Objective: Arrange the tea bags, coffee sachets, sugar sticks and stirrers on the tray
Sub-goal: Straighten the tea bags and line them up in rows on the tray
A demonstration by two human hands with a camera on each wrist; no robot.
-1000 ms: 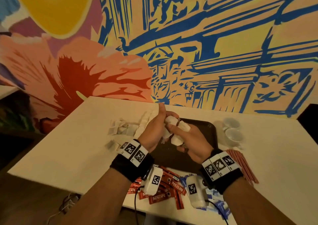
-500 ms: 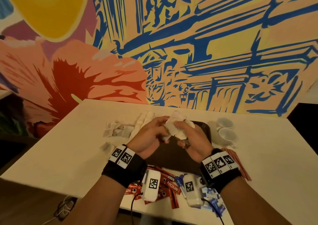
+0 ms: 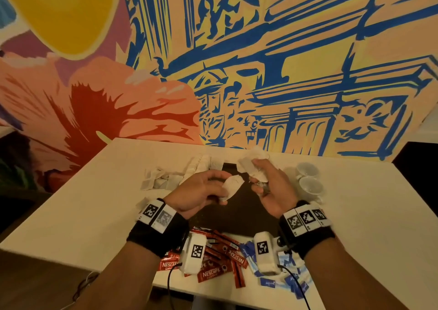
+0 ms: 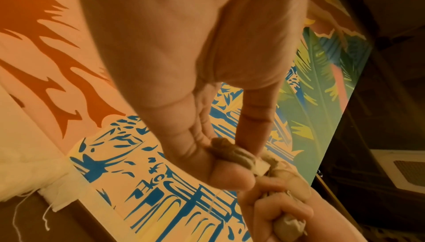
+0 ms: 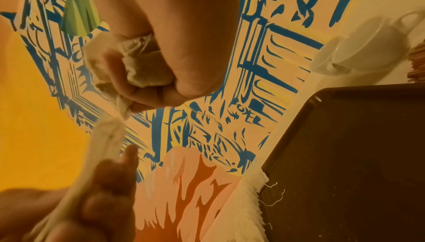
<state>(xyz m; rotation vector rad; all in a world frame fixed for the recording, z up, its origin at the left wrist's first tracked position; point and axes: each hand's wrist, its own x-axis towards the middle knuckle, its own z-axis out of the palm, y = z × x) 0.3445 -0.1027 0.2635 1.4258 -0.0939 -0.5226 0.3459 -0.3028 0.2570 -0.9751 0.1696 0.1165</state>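
Tea bags — one small white paper tea bag (image 3: pixel 231 186) pinched in left hand (image 3: pixel 200 194), crumpled bunch of white tea bags (image 3: pixel 252 167) squeezed in right hand (image 3: pixel 272 188). Both held up over dark brown flat plastic tray (image 3: pixel 239 212), hands near, not touching. More loose white tea bags (image 3: pixel 161 180) on white table (image 3: pixel 99 191), left of tray. Red coffee sachets (image 3: pixel 220 260) and blue sugar sticks (image 3: pixel 289 274) near table's front edge — under wrists. Two white cups (image 3: pixel 309 179) right of tray.
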